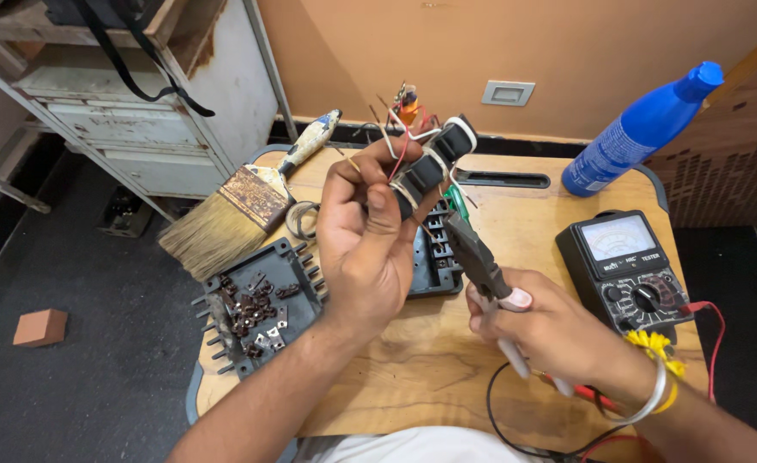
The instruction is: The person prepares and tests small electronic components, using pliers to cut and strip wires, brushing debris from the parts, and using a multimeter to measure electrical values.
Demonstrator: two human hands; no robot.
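Note:
My left hand (363, 249) is raised over the small wooden table (413, 360) and grips a black wired component (430, 163) wrapped in white tape, with thin red and white wires sticking out of it. My right hand (550, 330) holds a pair of pliers (479, 261) by its pale handles. The dark jaws point up toward the underside of the component. A metal bangle and a yellow thread are on my right wrist.
A black plastic cover (258, 313) holding several small metal parts lies at the table's left. A second black housing (437, 261) sits behind my left hand. A worn paintbrush (241, 206), a blue bottle (640, 129) and an analog multimeter (631, 270) with red and black leads are also there.

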